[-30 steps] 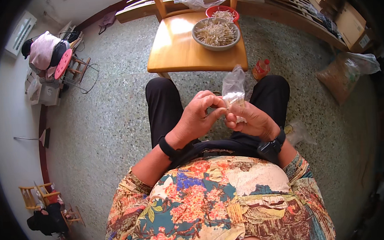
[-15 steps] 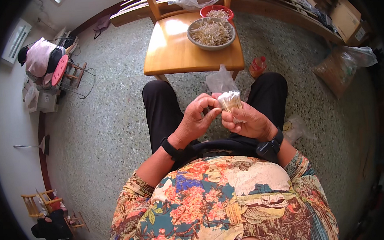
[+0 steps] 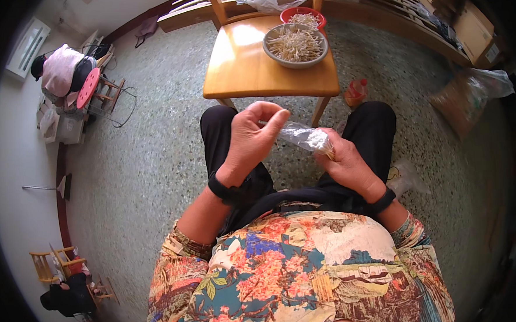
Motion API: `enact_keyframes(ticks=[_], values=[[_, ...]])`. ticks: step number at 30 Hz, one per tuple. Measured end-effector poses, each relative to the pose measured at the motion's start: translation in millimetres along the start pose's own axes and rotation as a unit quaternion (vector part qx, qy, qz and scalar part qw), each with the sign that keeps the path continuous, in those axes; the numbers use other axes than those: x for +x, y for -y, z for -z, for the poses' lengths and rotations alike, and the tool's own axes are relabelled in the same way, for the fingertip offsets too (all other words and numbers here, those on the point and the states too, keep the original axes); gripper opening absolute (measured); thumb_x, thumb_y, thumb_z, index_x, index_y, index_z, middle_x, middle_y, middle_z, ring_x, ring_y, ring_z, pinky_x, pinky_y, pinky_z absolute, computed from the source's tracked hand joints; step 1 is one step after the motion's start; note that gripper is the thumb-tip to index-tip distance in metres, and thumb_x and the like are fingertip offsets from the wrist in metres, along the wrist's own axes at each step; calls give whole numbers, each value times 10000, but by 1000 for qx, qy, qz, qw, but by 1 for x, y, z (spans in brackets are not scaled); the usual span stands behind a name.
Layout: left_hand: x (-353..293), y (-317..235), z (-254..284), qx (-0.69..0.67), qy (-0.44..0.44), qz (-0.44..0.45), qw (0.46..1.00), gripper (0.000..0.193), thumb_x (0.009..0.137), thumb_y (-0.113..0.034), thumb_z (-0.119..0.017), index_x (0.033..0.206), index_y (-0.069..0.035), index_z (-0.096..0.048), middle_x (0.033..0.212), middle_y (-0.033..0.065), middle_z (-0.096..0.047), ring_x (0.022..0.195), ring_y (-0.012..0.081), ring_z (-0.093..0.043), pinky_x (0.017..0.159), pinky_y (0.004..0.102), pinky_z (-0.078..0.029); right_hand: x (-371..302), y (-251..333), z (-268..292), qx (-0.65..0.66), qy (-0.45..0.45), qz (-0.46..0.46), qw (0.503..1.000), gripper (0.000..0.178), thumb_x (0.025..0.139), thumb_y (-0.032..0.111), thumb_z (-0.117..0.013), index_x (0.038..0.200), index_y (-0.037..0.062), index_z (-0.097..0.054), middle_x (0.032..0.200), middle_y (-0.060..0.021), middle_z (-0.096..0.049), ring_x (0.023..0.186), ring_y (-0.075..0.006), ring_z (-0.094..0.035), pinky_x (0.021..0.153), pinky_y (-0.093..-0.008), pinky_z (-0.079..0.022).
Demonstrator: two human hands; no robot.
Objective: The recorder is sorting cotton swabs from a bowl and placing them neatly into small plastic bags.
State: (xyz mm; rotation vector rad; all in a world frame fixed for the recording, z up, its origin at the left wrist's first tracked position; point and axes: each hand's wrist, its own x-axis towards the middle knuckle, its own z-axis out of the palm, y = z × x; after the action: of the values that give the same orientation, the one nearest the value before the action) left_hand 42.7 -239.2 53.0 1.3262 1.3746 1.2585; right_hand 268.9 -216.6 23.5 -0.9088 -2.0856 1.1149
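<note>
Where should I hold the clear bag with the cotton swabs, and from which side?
Probably around the sticks of the cotton swabs, from the right, as the right hand does: bundled together, they look firm. The clear bag reaches up-left as thin, creased film, likely to give; the white tips also face that way.

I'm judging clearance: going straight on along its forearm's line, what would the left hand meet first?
Likely the front edge of the wooden chair, ahead of the left hand in the picture, with the grey bowl farther on. Height is unclear; it might pass above.
</note>
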Motion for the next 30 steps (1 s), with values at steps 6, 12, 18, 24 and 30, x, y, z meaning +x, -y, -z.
enact_keyframes(ticks=[6, 12, 18, 24, 30], values=[[-2, 2, -4, -92, -28, -8, 995, 112, 928, -132, -644, 970, -27, -645, 888, -9, -639, 775, 37, -562, 688, 195, -456, -6, -1, 5, -160, -61, 63, 983, 508, 778, -38, -597, 1264, 42, -475, 1071, -205, -624, 991, -403, -607, 838, -445, -494], [-5, 8, -6, 53, 52, -23, 997, 113, 916, -130, -663, 909, -17, -655, 915, -1, -632, 760, 38, -556, 683, 208, -466, -6, 0, 8, -161, -58, 64, 983, 499, 775, -43, -585, 1255, 44, -482, 1078, -208, -620, 967, -416, -603, 843, -444, -495], [5, 9, -9, -273, -83, 13, 958, 230, 968, -263, -592, 1035, -47, -636, 981, 1, -652, 868, 79, -601, 759, 240, -482, -8, 1, 8, 107, 62, -75, 990, 379, 895, 71, -598, 1253, 52, -476, 923, -104, -636, 799, -242, -634, 699, -332, -511], [-1, 8, -7, -159, 96, 23, 982, 271, 947, -218, -628, 1149, -39, -608, 1035, 0, -647, 951, 75, -594, 823, 232, -476, -9, 8, 17, 339, 130, -208, 908, 309, 952, 185, -614, 1211, 73, -489, 820, 1, -578, 718, -76, -557, 607, -237, -470], [1, 11, -3, -152, 93, 46, 983, 194, 946, -197, -627, 1072, -51, -607, 954, 1, -661, 873, 79, -615, 780, 234, -492, -5, 5, 22, 407, 115, -227, 877, 397, 950, 184, -617, 1296, 61, -466, 843, -5, -591, 744, -100, -576, 637, -245, -481]])
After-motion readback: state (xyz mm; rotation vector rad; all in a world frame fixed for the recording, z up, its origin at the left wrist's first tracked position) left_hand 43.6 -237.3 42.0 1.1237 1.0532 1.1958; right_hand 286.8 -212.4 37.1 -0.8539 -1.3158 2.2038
